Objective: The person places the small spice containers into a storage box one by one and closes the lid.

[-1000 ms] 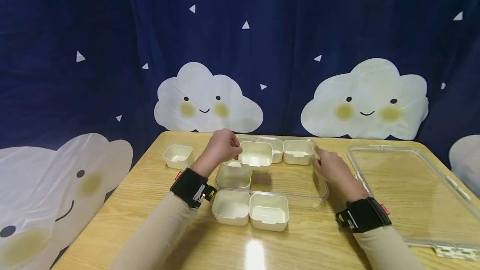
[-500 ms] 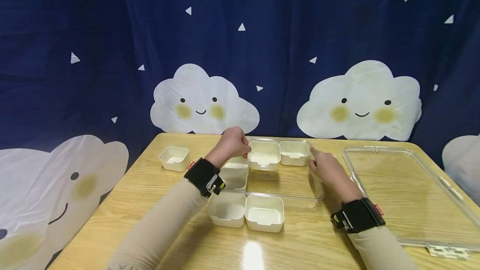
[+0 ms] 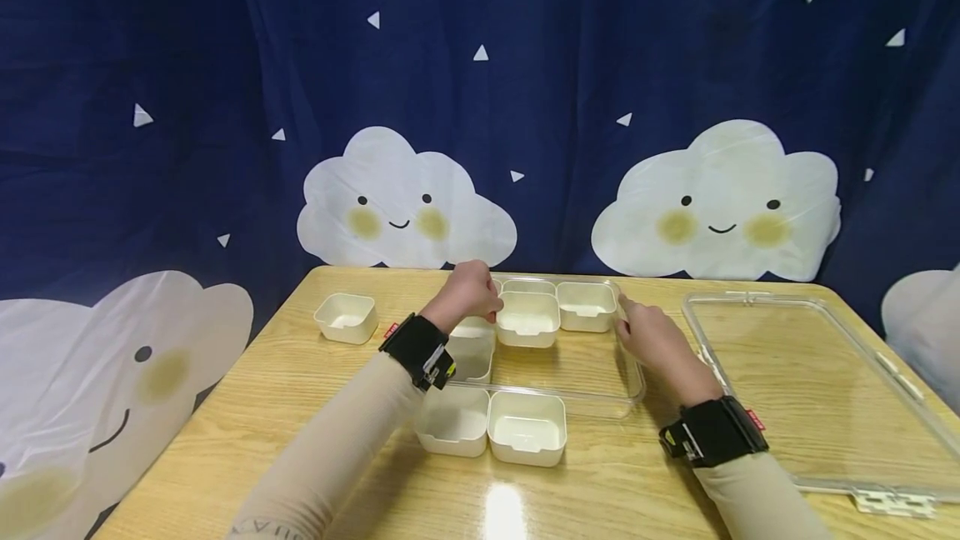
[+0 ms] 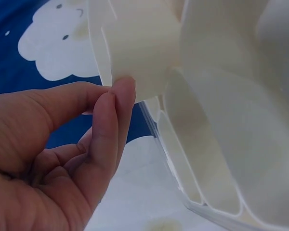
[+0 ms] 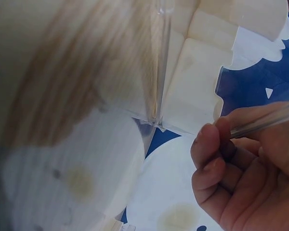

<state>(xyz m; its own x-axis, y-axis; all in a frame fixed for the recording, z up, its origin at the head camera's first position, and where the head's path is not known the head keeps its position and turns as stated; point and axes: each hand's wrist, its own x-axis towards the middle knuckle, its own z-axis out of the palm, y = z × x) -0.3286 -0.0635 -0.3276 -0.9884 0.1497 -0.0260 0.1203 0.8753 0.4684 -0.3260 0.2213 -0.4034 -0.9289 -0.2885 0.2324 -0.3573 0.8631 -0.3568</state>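
My left hand [image 3: 468, 290] pinches the left wall of a small cream bin [image 3: 528, 319], held over a clear plastic box [image 3: 555, 397]. Thumb and fingertips grip that wall in the left wrist view, where the held bin [image 4: 144, 53] appears close up. Inside the box, cream bins line the back and left side; one bin [image 3: 587, 305] fills the back right corner. My right hand [image 3: 654, 344] is at the box's right side. In the right wrist view its thumb and fingers pinch the clear rim [image 5: 269, 117]. My left hand and the held bin partly hide the bins behind.
Two cream bins, a left one [image 3: 453, 423] and a right one [image 3: 527, 430], stand side by side before the box. Another bin [image 3: 347, 317] sits alone at the table's back left. A clear lid [image 3: 802, 382] with white clips lies on the right.
My left hand has carried the pinched bin to the right, then slightly lower and nearer to me. My right hand stays on the box's rim.
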